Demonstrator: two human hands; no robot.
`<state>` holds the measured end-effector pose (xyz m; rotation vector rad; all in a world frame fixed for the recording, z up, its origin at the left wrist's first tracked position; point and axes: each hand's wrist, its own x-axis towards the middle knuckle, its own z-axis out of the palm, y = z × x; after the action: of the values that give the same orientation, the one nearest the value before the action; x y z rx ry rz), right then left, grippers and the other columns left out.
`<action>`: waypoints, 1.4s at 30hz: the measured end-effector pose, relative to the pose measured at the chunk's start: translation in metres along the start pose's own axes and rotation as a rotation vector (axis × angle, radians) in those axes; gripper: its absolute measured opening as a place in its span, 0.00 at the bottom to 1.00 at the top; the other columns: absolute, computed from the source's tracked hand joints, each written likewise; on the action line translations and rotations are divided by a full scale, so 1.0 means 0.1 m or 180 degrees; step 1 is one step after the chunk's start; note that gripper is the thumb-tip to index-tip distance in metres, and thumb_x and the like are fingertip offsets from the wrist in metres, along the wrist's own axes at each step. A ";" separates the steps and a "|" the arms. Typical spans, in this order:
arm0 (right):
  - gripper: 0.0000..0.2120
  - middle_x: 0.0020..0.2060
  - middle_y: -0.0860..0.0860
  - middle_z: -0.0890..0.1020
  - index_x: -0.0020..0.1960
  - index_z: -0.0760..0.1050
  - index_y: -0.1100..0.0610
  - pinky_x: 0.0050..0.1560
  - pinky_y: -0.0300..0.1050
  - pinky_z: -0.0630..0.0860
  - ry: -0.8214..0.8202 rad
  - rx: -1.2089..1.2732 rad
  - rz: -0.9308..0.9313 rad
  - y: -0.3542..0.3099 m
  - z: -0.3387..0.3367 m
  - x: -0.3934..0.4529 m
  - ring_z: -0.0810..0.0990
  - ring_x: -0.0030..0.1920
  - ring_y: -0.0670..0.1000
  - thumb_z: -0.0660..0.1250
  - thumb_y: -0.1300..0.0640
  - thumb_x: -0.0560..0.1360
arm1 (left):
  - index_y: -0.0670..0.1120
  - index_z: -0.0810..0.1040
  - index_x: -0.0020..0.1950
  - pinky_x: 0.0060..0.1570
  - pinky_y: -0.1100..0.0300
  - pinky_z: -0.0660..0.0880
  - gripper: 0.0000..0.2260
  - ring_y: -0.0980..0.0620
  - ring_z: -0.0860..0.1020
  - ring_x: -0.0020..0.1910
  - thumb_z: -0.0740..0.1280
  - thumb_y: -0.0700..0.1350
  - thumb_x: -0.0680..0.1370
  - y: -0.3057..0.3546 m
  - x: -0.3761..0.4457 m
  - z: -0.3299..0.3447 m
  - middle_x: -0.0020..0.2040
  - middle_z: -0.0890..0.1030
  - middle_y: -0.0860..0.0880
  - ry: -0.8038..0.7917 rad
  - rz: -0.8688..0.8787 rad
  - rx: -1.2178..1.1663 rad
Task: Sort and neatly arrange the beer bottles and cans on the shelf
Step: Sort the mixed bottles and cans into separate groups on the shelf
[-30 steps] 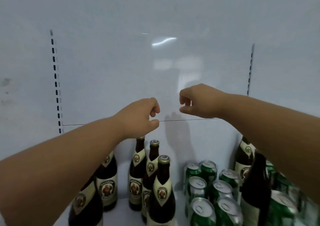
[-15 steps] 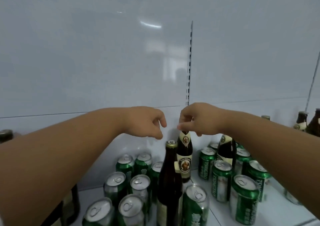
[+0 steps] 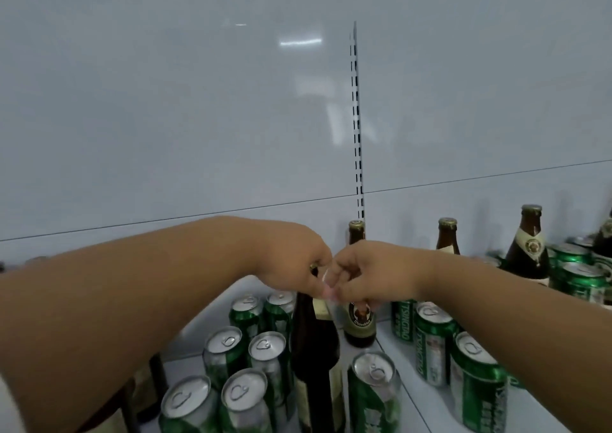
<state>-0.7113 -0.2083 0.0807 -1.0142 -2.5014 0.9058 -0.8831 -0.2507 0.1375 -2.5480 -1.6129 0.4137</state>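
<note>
Your left hand (image 3: 291,263) sits over the top of the near brown bottle (image 3: 316,359), which stands upright on the white shelf (image 3: 427,406) between the cluster of green cans (image 3: 241,373) on its left and a single green can (image 3: 374,393) on its right. Your right hand (image 3: 374,275) is just beside it, over the neck of the labelled brown bottle (image 3: 360,323) that stands further back against the back panel (image 3: 165,118); that bottle's cap cannot be seen.

Half a second ago your hands were apart with a gap between them, above the two bottle tops; now they have come down and together, fingertips touching. The view has also swung right, so more bottles (image 3: 530,243) and Tsingtao cans (image 3: 430,346) show along the right of the shelf.

Left hand: fingers curled, thumb and fingers closed round the cap of the near brown bottle, a bit of the gold cap showing under them. Right hand: fingers curled downward onto the labelled bottle's neck, but whether they actually grip it cannot be told.
</note>
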 end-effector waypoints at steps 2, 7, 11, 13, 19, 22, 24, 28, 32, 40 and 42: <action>0.11 0.40 0.46 0.82 0.48 0.77 0.46 0.44 0.44 0.76 0.0042 0.0173 -0.0173 -0.05 0.03 0.01 0.78 0.39 0.43 0.75 0.45 0.70 | 0.52 0.76 0.44 0.37 0.60 0.66 0.11 0.58 0.73 0.39 0.66 0.59 0.78 -0.10 -0.08 -0.21 0.40 0.76 0.55 0.0221 -0.0075 -0.0115; 0.25 0.51 0.42 0.83 0.61 0.73 0.44 0.52 0.39 0.77 0.0586 0.0776 -0.0607 -0.41 0.12 0.18 0.81 0.52 0.40 0.78 0.45 0.68 | 0.49 0.77 0.34 0.36 0.58 0.68 0.11 0.54 0.72 0.35 0.70 0.51 0.75 -0.51 -0.56 -0.85 0.32 0.75 0.55 0.1609 -0.0464 -0.0837; 0.26 0.46 0.40 0.82 0.56 0.73 0.42 0.49 0.43 0.79 0.1531 0.0483 -0.0703 -0.91 0.24 0.46 0.80 0.45 0.38 0.78 0.39 0.62 | 0.47 0.78 0.34 0.35 0.58 0.68 0.11 0.53 0.71 0.35 0.67 0.48 0.75 -0.89 -1.00 -0.92 0.33 0.75 0.53 0.2432 -0.0724 -0.1286; 0.26 0.45 0.39 0.81 0.54 0.72 0.41 0.46 0.41 0.77 0.1651 0.0370 -0.0752 -1.17 0.38 0.63 0.79 0.43 0.37 0.77 0.37 0.61 | 0.43 0.76 0.35 0.34 0.57 0.67 0.16 0.51 0.71 0.34 0.64 0.52 0.78 -1.09 -1.20 -0.88 0.34 0.74 0.50 0.2623 -0.0964 -0.1084; 0.28 0.43 0.39 0.78 0.53 0.68 0.44 0.36 0.36 0.70 0.1946 0.0129 -0.0891 -1.99 1.01 1.17 0.78 0.41 0.38 0.75 0.35 0.61 | 0.43 0.72 0.33 0.31 0.58 0.64 0.16 0.49 0.70 0.33 0.63 0.51 0.76 -1.78 -1.94 -0.68 0.33 0.72 0.48 0.3002 -0.1672 -0.0547; 0.29 0.44 0.39 0.78 0.55 0.66 0.44 0.37 0.35 0.72 0.1993 0.0108 -0.0967 -2.42 1.28 1.40 0.78 0.42 0.38 0.75 0.35 0.61 | 0.42 0.73 0.34 0.30 0.58 0.64 0.15 0.49 0.70 0.32 0.62 0.50 0.76 -2.11 -2.35 -0.58 0.33 0.73 0.47 0.3156 -0.1727 -0.0502; 0.32 0.46 0.39 0.78 0.56 0.65 0.44 0.38 0.36 0.74 0.2016 0.0125 -0.1018 -2.67 1.42 1.54 0.79 0.43 0.39 0.76 0.35 0.60 | 0.43 0.70 0.32 0.29 0.58 0.62 0.14 0.50 0.68 0.30 0.61 0.47 0.76 -2.29 -2.61 -0.52 0.31 0.71 0.48 0.3389 -0.1710 -0.0489; 0.37 0.45 0.38 0.79 0.57 0.66 0.42 0.37 0.35 0.73 0.2029 0.0241 -0.1091 -3.09 1.62 1.77 0.79 0.42 0.38 0.77 0.32 0.55 | 0.39 0.69 0.34 0.30 0.58 0.60 0.11 0.49 0.64 0.30 0.60 0.42 0.75 -2.61 -3.00 -0.43 0.32 0.69 0.46 0.3944 -0.1471 -0.0761; 0.33 0.46 0.39 0.82 0.59 0.69 0.41 0.47 0.42 0.80 0.1342 0.0554 -0.1166 -3.28 1.71 1.90 0.82 0.46 0.38 0.80 0.40 0.59 | 0.35 0.72 0.39 0.33 0.55 0.62 0.11 0.49 0.66 0.33 0.60 0.42 0.75 -2.89 -3.19 -0.42 0.35 0.70 0.43 0.4022 -0.1126 -0.0825; 0.38 0.46 0.43 0.78 0.57 0.66 0.47 0.37 0.40 0.74 0.1544 -0.0263 -0.0339 -3.32 1.94 2.03 0.78 0.45 0.42 0.81 0.37 0.56 | 0.43 0.75 0.38 0.30 0.58 0.62 0.21 0.50 0.72 0.36 0.58 0.58 0.80 -3.24 -2.95 -0.24 0.37 0.76 0.47 0.2894 -0.1745 -0.0132; 0.39 0.47 0.43 0.77 0.57 0.65 0.48 0.36 0.40 0.73 0.1535 -0.0407 -0.0156 -3.25 1.99 2.03 0.76 0.45 0.42 0.80 0.36 0.56 | 0.42 0.75 0.37 0.30 0.58 0.61 0.19 0.49 0.71 0.34 0.59 0.54 0.79 -3.25 -2.83 -0.18 0.37 0.75 0.45 0.2663 -0.1902 -0.0057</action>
<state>-1.1190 -0.3330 0.1479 -1.0557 -2.1799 0.4234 -1.2757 -0.3624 0.2777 -1.6881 -1.8217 -0.6277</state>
